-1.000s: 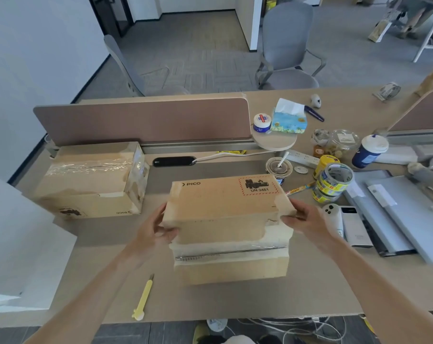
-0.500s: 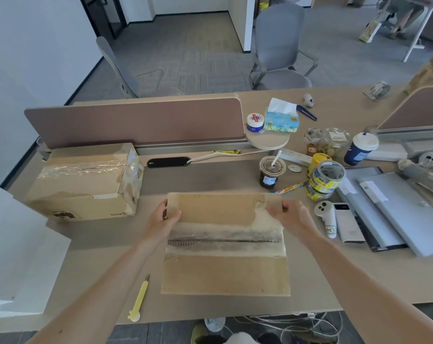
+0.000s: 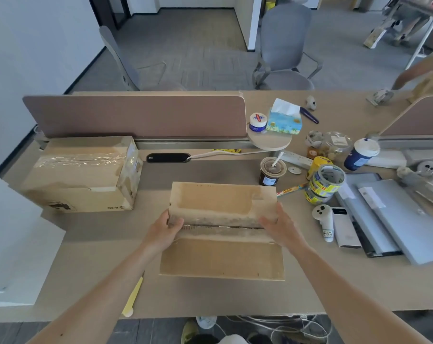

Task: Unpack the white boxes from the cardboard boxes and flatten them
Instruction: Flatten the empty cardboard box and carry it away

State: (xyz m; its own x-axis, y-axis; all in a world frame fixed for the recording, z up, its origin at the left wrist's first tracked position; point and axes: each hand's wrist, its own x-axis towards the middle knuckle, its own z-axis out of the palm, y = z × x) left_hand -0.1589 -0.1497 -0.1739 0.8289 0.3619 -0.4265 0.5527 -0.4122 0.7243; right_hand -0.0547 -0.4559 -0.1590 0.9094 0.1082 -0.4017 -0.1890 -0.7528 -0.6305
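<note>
cardboard box (image 3: 222, 256) | flattened, tan, taped middle seam, centre frame | left hand (image 3: 162, 232) and right hand (image 3: 282, 227): fingers grip upper panel's side edges

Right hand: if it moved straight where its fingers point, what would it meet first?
The cardboard box: the right hand holds its right end, fingers pointing forward-left across it.

Tan desk (image 3: 210, 299): flattened cardboard box (image 3: 222, 259) at centre, near half flat on surface. From it: taped cardboard box (image 3: 81, 175) at 10 o'clock; white boxes (image 3: 14, 244) at 9, at left edge; yellow cutter (image 3: 133, 297) at 7, near front edge; lidded coffee cup (image 3: 271, 172) at 1; stacked tape rolls (image 3: 325, 181) at 2; white controller (image 3: 324, 220), power bank (image 3: 344, 228), grey laptops (image 3: 409, 219) at 3; divider panel (image 3: 136, 115) at 12.
</note>
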